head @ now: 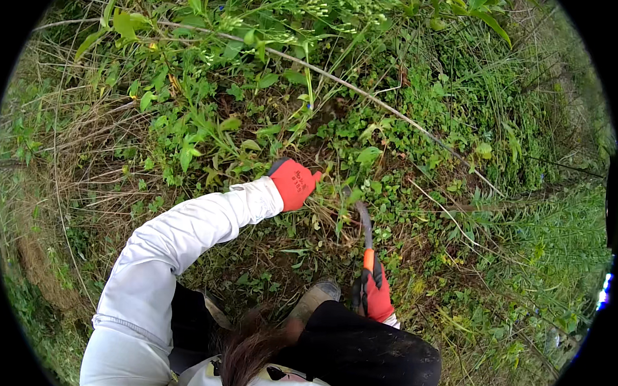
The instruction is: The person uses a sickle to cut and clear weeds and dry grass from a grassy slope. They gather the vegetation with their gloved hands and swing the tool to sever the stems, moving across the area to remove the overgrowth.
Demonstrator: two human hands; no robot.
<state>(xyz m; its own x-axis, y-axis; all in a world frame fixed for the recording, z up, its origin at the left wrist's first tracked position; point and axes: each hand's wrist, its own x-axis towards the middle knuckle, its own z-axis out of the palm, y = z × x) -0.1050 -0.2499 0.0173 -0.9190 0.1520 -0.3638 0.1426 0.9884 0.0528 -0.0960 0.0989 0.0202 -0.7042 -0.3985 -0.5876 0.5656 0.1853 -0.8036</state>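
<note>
My left hand [295, 185], in a red glove with dark coating, is closed around weed stems [329, 193] near the middle of the view; its fingertips are mostly hidden. My right hand [376, 292], in a matching red and dark glove, grips the orange handle of a sickle [366, 220] at the lower right. The sickle's curved metal blade points up and away from me, its tip partly hidden among leaves just right of the weed stems.
A long thin dry stem [366, 94] slants across the vegetation beyond my hands. Dry stalks [107, 130] lie at the left, and a pale twig [448, 216] at the right. My boot [315, 300] stands close below the sickle.
</note>
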